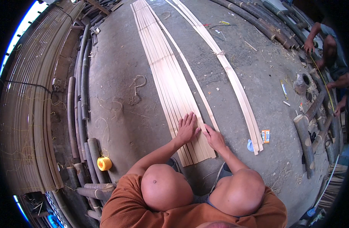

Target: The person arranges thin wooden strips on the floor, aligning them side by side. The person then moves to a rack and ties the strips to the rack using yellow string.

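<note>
Several long, pale bamboo strips [165, 72] lie side by side on the floor in front of me, their near ends between my feet. My left hand [187, 128] rests flat on top of them, fingers stretched out and slightly spread. At their right edge, my right hand [214, 138] is closed with bent fingers around the edge of the outermost strip; part of its grip is hidden. A single separate strip [187, 68] runs just right of the row, its near end passing by my right hand.
Farther right lies a tied bundle of strips [237, 85], a small orange packet [265, 136] beside its end. Dark bamboo poles [81, 72] and a yellow twine roll [104, 163] are at left. A co-worker's hand [309, 46] shows at right near cut bamboo pieces [304, 133].
</note>
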A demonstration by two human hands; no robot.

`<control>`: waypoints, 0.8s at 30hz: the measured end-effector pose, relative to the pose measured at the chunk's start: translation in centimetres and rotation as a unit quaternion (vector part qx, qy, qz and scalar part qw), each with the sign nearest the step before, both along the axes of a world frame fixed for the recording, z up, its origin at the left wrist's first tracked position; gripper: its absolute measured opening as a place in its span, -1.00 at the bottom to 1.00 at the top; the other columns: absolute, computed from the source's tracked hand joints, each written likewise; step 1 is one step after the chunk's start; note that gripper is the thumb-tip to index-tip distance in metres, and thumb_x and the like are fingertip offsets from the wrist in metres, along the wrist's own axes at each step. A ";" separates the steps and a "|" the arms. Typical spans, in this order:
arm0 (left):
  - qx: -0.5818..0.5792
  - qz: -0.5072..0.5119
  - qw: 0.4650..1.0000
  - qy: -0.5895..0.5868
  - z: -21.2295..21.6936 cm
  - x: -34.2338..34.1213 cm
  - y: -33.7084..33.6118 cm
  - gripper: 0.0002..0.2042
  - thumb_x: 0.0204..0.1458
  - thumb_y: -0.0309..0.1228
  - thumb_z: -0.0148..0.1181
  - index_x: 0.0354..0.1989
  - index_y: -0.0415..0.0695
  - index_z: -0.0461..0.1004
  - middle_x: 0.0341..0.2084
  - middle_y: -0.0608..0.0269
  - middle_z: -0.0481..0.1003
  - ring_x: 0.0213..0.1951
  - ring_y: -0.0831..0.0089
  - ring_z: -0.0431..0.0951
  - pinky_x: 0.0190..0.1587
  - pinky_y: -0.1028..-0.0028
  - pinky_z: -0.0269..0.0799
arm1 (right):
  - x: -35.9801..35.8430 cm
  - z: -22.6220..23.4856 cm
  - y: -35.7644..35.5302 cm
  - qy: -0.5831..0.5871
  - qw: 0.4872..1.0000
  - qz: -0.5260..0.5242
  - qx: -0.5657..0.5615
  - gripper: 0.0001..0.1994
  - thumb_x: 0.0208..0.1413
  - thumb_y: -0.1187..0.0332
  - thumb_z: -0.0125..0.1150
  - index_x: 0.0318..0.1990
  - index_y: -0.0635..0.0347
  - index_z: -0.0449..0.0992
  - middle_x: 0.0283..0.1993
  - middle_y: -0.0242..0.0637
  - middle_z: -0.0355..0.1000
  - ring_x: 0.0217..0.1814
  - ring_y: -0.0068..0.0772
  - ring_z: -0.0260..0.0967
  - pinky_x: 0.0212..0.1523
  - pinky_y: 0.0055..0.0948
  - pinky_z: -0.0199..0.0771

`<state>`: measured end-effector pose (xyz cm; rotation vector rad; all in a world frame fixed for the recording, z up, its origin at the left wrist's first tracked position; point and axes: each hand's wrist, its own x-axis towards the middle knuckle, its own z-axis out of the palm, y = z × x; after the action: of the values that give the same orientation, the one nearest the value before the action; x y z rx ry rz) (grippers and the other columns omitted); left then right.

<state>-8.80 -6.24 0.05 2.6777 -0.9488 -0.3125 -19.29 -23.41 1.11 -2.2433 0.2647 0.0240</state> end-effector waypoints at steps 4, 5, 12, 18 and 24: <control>-0.001 -0.017 1.000 0.010 0.8 0.0 -0.3 -0.29 0.22 -0.03 0.00 0.45 -0.10 -0.04 0.47 0.05 -0.09 0.46 -0.03 -0.09 0.39 -0.11 -0.17 | 0.6 0.1 -0.4 0.003 1.000 0.024 -0.005 -0.56 0.26 0.12 0.07 0.23 0.06 0.37 -0.30 0.20 0.51 -0.24 0.26 0.49 -0.22 0.13 0.46; 0.008 -0.039 0.999 0.007 1.2 0.1 -0.4 -0.30 0.23 -0.02 -0.01 0.46 -0.05 -0.04 0.47 0.08 -0.09 0.46 -0.02 -0.09 0.39 -0.10 -0.17 | 0.5 0.2 -0.7 0.028 0.999 0.034 -0.017 -0.56 0.26 0.13 0.08 0.23 0.08 0.37 -0.28 0.20 0.51 -0.22 0.25 0.49 -0.21 0.12 0.47; 0.041 -0.058 0.997 0.034 1.1 0.3 -0.6 -0.36 0.27 -0.01 -0.13 0.47 0.02 -0.03 0.48 0.22 -0.10 0.48 0.06 -0.12 0.42 -0.09 -0.23 | 0.4 2.2 -3.0 0.026 0.983 -0.026 -0.178 -0.57 0.19 0.12 0.16 0.13 0.14 0.38 -0.20 0.08 0.49 -0.14 0.15 0.48 -0.16 0.04 0.49; 0.027 -0.056 0.997 0.037 1.2 0.2 -0.5 -0.36 0.26 -0.03 -0.09 0.46 0.01 0.00 0.48 0.20 -0.07 0.47 0.04 -0.10 0.40 -0.12 -0.18 | -0.4 1.6 -3.1 0.022 0.996 -0.049 -0.075 -0.64 0.24 0.15 0.06 0.10 0.12 0.30 -0.31 0.17 0.51 -0.23 0.29 0.48 -0.25 0.15 0.47; 0.008 -0.051 0.998 0.024 0.9 0.1 -0.4 -0.37 0.24 -0.03 -0.05 0.44 0.02 0.03 0.46 0.19 -0.04 0.47 0.03 -0.09 0.39 -0.14 -0.17 | -0.8 0.6 -0.7 0.011 0.998 -0.055 -0.001 -0.60 0.30 0.13 -0.04 0.22 0.02 0.28 -0.41 0.19 0.50 -0.32 0.37 0.46 -0.30 0.25 0.41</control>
<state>-8.71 -6.66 0.95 2.6296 -1.0743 -0.4060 -20.04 -24.10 1.68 -2.2285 0.4002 -0.0110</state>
